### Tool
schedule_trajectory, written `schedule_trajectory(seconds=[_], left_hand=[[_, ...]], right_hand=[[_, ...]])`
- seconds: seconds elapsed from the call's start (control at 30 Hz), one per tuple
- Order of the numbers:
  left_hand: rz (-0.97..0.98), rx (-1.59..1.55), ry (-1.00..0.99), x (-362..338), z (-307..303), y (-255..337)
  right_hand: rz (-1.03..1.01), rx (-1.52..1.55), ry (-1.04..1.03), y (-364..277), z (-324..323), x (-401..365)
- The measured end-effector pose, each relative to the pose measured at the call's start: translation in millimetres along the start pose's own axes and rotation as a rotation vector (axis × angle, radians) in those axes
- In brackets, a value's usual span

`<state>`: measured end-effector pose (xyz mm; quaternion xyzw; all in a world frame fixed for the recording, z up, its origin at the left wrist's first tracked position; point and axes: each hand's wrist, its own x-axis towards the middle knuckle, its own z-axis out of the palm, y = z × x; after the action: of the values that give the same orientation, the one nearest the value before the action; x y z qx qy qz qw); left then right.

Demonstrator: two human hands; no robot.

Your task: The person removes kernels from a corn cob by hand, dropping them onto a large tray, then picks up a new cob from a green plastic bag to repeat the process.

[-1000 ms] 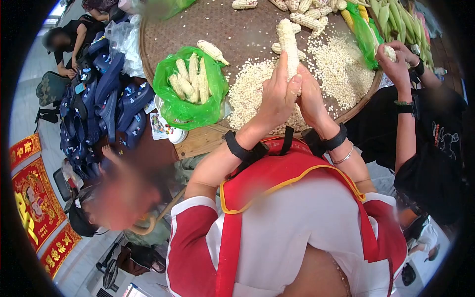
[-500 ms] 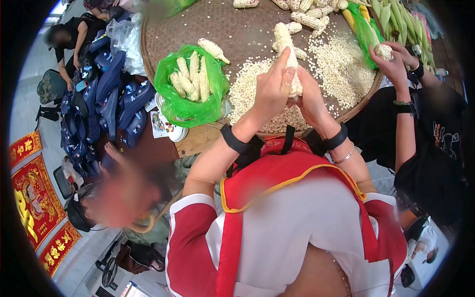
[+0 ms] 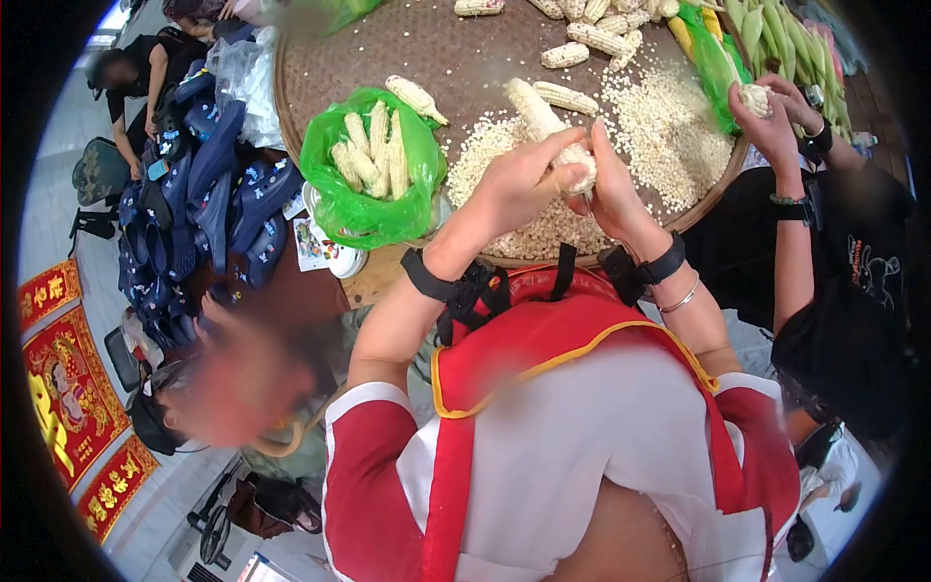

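A pale corn cob (image 3: 535,112) slants up and to the left from between my hands, over the large round woven tray (image 3: 388,48). Around its lower end the fingers of my left hand (image 3: 524,184) are bent, the thumb near the cob's base. My right hand (image 3: 619,194) stands upright against that same lower end, its fingers raised. Loose kernels (image 3: 485,155) lie in a heap beneath and beside my hands, and a second heap (image 3: 669,136) spreads to the right. Another cob (image 3: 565,98) rests just behind the held one.
A green bag (image 3: 373,213) holding several cobs stands at the tray's left. More cobs (image 3: 601,39) lie at the back. At the right, a co-worker's hands (image 3: 776,121) hold a cob. Blue shoes (image 3: 213,165) are piled at the left beside a seated person (image 3: 242,378).
The held cob has tilted to the left and sits lower. My left hand has shifted left and turned, and the fingers of my right hand have risen.
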<state>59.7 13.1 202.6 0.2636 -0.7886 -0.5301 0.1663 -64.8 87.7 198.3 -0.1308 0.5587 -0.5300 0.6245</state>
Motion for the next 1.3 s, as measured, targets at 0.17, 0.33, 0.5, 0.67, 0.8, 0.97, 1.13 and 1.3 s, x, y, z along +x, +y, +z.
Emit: schedule_trajectory(seconds=[0.17,0.33,0.5,0.67,0.8,0.97,1.13,1.3], left_hand=[[0.036,0.030,0.071,-1,6,-2],[0.011,0.028,0.141,-1,6,-5],[-0.028,-0.154,0.051,-5,-1,-6],[0.083,0.088,0.133,-15,10,1],[0.200,0.128,0.287,-14,22,-12],[0.084,0.051,0.291,-14,29,-11],[0.217,0.226,0.333,-9,26,-7],[0.161,0.224,0.283,-7,21,-13]], right_hand=[[0.002,-0.070,0.021,7,5,2],[0.002,-0.069,-0.023,7,4,3],[0.005,-0.036,0.018,-3,7,1],[-0.049,-0.095,0.006,0,9,2],[-0.062,-0.026,-0.009,9,4,7],[-0.049,0.025,0.046,15,2,12],[-0.035,0.055,0.061,11,4,9],[0.018,-0.032,0.011,10,4,5]])
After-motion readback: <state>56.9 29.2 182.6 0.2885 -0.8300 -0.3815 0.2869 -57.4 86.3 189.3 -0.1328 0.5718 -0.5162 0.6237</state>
